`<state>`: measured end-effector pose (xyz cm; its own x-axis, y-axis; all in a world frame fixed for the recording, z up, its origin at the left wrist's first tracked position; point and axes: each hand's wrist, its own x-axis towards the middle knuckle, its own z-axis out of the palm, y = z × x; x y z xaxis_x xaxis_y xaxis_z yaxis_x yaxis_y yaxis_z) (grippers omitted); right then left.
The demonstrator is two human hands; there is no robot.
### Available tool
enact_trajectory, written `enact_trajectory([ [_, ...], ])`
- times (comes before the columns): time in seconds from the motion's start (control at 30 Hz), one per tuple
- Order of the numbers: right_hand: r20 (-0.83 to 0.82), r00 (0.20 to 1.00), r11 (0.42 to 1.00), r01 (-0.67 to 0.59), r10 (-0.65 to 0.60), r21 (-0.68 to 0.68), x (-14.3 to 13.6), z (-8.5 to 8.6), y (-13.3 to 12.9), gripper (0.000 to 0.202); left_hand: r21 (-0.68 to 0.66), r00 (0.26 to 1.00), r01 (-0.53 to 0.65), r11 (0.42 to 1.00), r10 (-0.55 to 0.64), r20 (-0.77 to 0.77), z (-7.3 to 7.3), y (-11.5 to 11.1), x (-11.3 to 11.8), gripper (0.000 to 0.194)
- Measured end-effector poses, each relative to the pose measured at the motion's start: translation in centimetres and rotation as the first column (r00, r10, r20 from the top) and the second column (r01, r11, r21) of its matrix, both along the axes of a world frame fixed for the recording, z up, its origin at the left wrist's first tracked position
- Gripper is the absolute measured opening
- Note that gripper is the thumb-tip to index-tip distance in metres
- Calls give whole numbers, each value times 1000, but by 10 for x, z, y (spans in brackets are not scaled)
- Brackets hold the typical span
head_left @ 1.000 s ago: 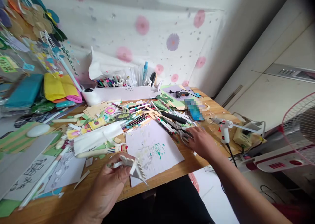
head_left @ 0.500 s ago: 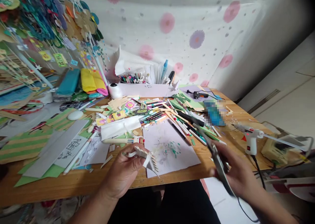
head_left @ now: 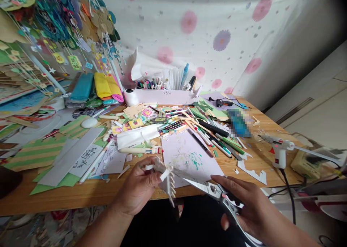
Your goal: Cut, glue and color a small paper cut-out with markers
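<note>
The notched paper piece (head_left: 165, 183) lies at the near left edge of the stained sheet (head_left: 180, 145), as seen from the person's seat, raised above the table (head_left: 35, 202) in the left hand (head_left: 137, 189). That hand is closed on it, thumb and fingers pinching its left side, so its row of small teeth faces right, away from the palm. The piece runs lengthwise from its upper left down toward the person's lap, with its pointed lower end free. The right hand (head_left: 255, 205), beyond the sheet's near right corner, is curled around the handles of the scissors (head_left: 214, 190). Their long axis slants from that hand, at lower right, up and left across the sheet's near edge, tips toward the toothed side. The scissors thus come at the piece from the side opposite the left hand, which is much the nearer of the two to it. The tips are right beside the teeth, but whether they touch cannot be told.
</note>
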<state>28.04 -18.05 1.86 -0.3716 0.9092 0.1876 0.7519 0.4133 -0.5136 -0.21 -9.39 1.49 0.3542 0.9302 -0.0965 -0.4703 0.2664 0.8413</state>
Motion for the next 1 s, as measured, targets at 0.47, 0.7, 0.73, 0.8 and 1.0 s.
enact_trajectory([
  [0.47,55,998,999,-29,28,27,-6,-1,5,67,28,1000,5,1000,-4,-27,1,1,0,31],
  [0.7,155,987,992,-52,34,114,-7,-2,10,63,43,999,-14,999,16,-28,-1,6,-5,27],
  [0.73,145,989,991,-51,33,122,-7,-4,11,62,41,1000,-14,999,15,-25,-2,6,-6,28],
  [0.8,124,992,988,-49,31,146,-7,-8,11,59,35,1000,-15,999,15,-20,-3,5,-5,27],
  [1.0,70,998,985,-9,-3,171,-10,-18,9,56,4,1000,13,1000,-13,-6,-6,4,1,27],
])
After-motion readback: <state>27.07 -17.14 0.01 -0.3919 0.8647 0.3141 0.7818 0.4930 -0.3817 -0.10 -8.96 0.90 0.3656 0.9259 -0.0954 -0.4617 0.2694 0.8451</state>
